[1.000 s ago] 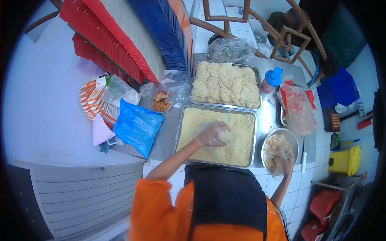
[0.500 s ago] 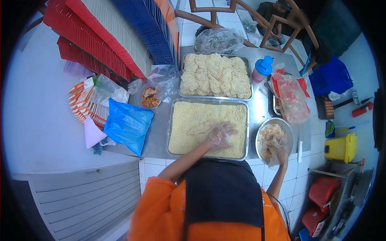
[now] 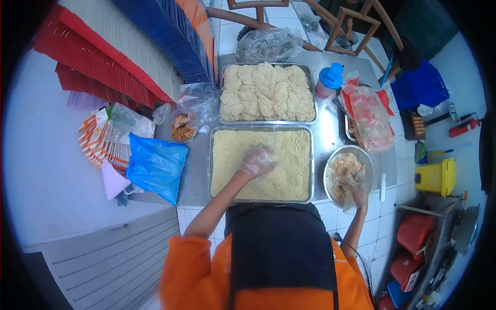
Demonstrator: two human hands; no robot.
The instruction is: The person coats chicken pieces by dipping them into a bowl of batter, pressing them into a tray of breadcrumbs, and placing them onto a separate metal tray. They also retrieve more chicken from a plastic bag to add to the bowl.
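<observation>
My left hand (image 3: 259,160), in a clear plastic glove, is palm down over the pale breading crumbs (image 3: 289,178) in the front metal tray (image 3: 312,155). Its fingers reach forward, slightly blurred, and the coating right beneath the palm is hidden. My right hand (image 3: 360,195), also gloved, reaches over the right rim of a round metal bowl (image 3: 327,183). Wet raw meat pieces (image 3: 345,168) fill the bowl, and the fingertips lie against them, partly hidden by the glove's loose plastic. Behind the front tray, a second metal tray (image 3: 221,111) holds several large breaded pieces (image 3: 268,93).
A blue-lidded shaker (image 3: 330,77) and a red-and-clear plastic bag (image 3: 369,116) stand at the right. A white-handled utensil (image 3: 383,187) lies beside the bowl. Leftward are a blue plastic bag (image 3: 157,165), fried bits in clear plastic (image 3: 182,129) and stacked folded cartons (image 3: 119,46).
My left hand has moved left across the crumbs, now covering where a breaded piece lay. My right hand has drawn slightly back toward the bowl's near right rim. The camera view shifted a little.
</observation>
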